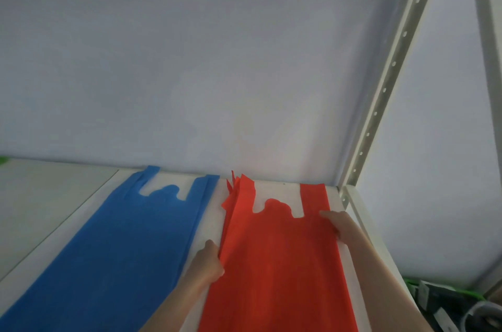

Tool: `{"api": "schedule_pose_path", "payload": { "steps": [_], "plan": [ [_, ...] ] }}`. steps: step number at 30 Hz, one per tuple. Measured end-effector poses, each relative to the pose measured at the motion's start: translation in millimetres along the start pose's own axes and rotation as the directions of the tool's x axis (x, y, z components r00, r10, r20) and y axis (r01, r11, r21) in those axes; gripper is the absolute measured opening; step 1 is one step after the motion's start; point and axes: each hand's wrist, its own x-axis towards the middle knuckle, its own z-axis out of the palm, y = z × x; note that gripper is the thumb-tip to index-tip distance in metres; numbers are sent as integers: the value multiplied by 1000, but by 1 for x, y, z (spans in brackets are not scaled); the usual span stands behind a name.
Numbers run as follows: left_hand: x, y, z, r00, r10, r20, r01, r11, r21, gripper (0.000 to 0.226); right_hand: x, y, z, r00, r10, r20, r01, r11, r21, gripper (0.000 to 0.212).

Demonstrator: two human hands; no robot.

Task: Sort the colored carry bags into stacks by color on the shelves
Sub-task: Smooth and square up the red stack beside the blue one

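The red bags (279, 258) lie flat on the white shelf (350, 258) between my two hands, handles pointing away from me toward the wall (217, 73). Several layers show at the far left corner, where edges fan out unevenly; how many bags are in the stack I cannot tell, and its near end is cut off at the bottom of the view. My left hand (206, 263) holds the stack's left edge, fingers curled round it and tucked out of sight beneath the fabric. My right hand (339, 225) rests on the right edge near the handle, fingers bent over the cloth; whether it pinches or only presses is hard to make out. Just beyond my left hand, apart from the red, the blue bags (130, 244) lie flat, also cut off below. Past my right hand stands the perforated shelf post (380, 103). Blurred clutter (448, 301) sits low beyond my right arm.
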Motion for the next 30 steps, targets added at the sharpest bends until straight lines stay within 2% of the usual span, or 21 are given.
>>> {"api": "schedule_pose_path", "payload": {
  "steps": [3,4,6,9,11,13,16,19,24,27,30],
  "plan": [
    [2,-2,0,1000,-6,16,6,1000,0,30,2,-10,2,999,18,41,-16,998,-56,7],
    [4,-2,-1,1000,-7,28,8,1000,-21,34,3,-12,2,999,18,50,-14,998,-67,10],
    [7,-4,-4,998,-11,62,15,998,-67,29,9,-13,2,999,7,49,-2,994,-108,29],
    [12,-7,-7,997,-22,77,32,990,-138,17,17,-9,2,999,-32,20,35,985,-171,34],
    [12,-5,-6,999,-7,50,15,985,-172,22,16,-8,4,998,-69,5,69,986,-149,35],
    [11,0,-5,1000,-11,22,14,987,-158,13,10,-9,6,995,-101,6,101,985,-142,34],
    [10,8,-2,1000,-28,-8,27,992,-121,33,4,-9,6,994,-98,45,103,986,-134,30],
    [9,18,-1,994,-39,-106,31,996,-80,41,8,-4,2,995,-103,10,103,983,-150,35],
    [36,44,-12,953,77,-292,-113,988,-109,45,-6,5,5,981,-165,-103,135,959,-248,49],
    [59,63,-23,947,101,-303,-127,990,-68,47,-20,14,4,984,-148,-98,98,913,-397,44],
    [81,78,-31,966,83,-246,-94,995,-33,56,-38,23,0,988,-118,-103,53,869,-493,34]
  ]
}}
